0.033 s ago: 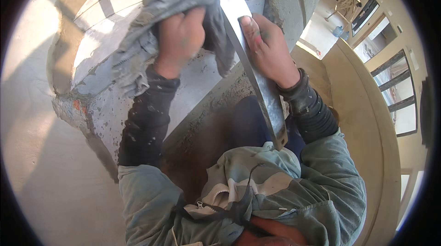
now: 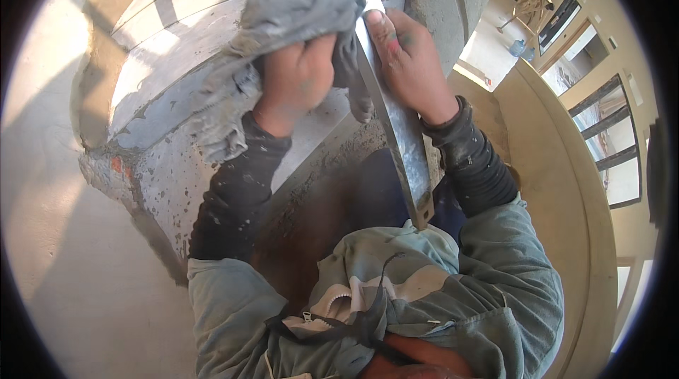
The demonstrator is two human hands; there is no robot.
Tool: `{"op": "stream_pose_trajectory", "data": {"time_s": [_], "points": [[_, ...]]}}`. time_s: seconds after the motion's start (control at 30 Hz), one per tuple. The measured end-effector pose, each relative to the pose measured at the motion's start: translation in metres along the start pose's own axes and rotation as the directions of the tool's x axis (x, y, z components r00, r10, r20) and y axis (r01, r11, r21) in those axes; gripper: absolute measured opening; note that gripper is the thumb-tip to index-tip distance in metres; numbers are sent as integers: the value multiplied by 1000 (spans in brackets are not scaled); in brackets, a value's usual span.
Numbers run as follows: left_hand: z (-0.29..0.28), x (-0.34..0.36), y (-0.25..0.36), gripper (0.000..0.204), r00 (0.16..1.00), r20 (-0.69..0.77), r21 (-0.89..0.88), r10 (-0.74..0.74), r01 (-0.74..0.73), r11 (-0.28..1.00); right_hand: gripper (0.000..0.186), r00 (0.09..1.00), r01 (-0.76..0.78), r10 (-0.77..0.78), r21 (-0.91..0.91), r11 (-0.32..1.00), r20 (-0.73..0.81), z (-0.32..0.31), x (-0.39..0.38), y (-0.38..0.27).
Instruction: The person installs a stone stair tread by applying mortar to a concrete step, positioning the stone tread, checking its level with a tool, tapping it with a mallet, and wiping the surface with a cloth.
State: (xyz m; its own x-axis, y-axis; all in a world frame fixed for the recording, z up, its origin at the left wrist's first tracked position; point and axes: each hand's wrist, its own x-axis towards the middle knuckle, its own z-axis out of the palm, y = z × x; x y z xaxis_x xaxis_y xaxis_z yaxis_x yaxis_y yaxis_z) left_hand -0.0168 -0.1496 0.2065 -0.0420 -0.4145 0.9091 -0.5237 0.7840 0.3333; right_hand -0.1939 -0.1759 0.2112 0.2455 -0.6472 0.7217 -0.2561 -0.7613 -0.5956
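Observation:
A long, flat metal bar (image 2: 404, 144), like a plasterer's straightedge, slants from the top of the view down to my lap. My right hand (image 2: 417, 67) grips its right edge, the thumb lying on its bright face. In my left hand (image 2: 300, 78) is a grey, dirty rag (image 2: 297, 7), bunched up, with loose folds hanging to the left and below. The rag lies against the bar's left edge, just across from my right thumb. The fingers of my left hand are partly hidden in the cloth. The bar's top end is out of view.
Curved plastered steps (image 2: 191, 32) rise ahead to the left, beside a rough, mortar-spattered ledge (image 2: 163, 181). A curved low wall (image 2: 559, 167) runs along my right. Farther off are window openings (image 2: 608, 131), a blue water jug (image 2: 518, 48) and a wooden stand (image 2: 530, 7).
My left hand and the rag have moved right, closer to the bar. My right hand has shifted slightly up and left, and the bar's lower end a little left.

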Motion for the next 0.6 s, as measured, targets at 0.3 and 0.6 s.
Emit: {"op": "stream_pose_trajectory", "data": {"time_s": [0.3, 0.6], "points": [[36, -154, 66, 25, 979, 149, 222, -137, 101, 970, 55, 921, -36, 178, 381, 924, -346, -12, 87, -43], [22, -224, 69, 27, 866, 247, -39, -435, 457, 889, 47, 921, 37, 24, 151, 988, -388, -56, 145, -59]]}}
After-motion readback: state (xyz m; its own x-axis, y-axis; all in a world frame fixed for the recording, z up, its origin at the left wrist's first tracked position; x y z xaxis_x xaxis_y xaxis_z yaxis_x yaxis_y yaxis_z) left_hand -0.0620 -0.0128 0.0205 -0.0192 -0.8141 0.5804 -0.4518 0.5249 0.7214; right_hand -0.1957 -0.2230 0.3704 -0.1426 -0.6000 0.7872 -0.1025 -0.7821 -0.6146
